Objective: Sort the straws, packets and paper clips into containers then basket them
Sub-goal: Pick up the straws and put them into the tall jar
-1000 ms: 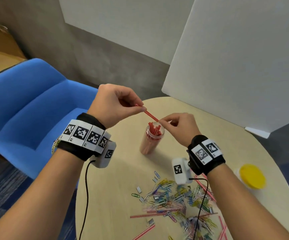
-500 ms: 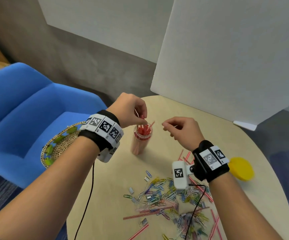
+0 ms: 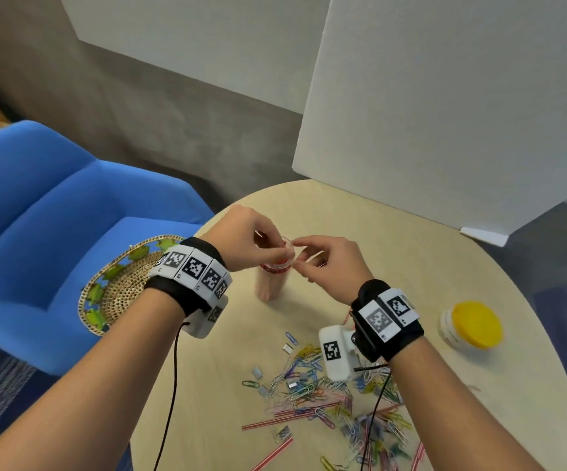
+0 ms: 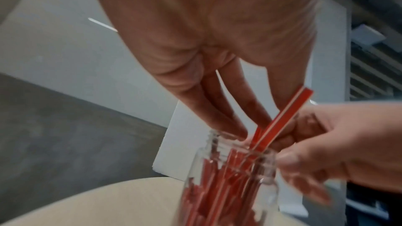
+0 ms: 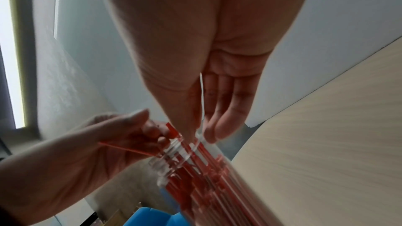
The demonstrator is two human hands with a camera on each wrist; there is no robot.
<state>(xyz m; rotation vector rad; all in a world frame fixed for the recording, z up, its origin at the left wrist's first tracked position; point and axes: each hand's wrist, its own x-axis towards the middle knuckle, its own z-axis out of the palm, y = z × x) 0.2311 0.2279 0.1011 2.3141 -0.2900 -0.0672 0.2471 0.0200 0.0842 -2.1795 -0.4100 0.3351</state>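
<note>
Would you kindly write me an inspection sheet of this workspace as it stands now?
Surface: round wooden table, pale.
Job's things: clear jar upright, packed with red straws; loose straws and paper clips scattered near the front edge; wicker basket on the blue chair.
Clutter: yellow-lidded jar at right.
Hands: left hand at the jar mouth, a straw against its fingers; right hand touches the jar rim.
Cables: black wrist cables trail across the table.
Surroundings: white boards, grey wall.
</note>
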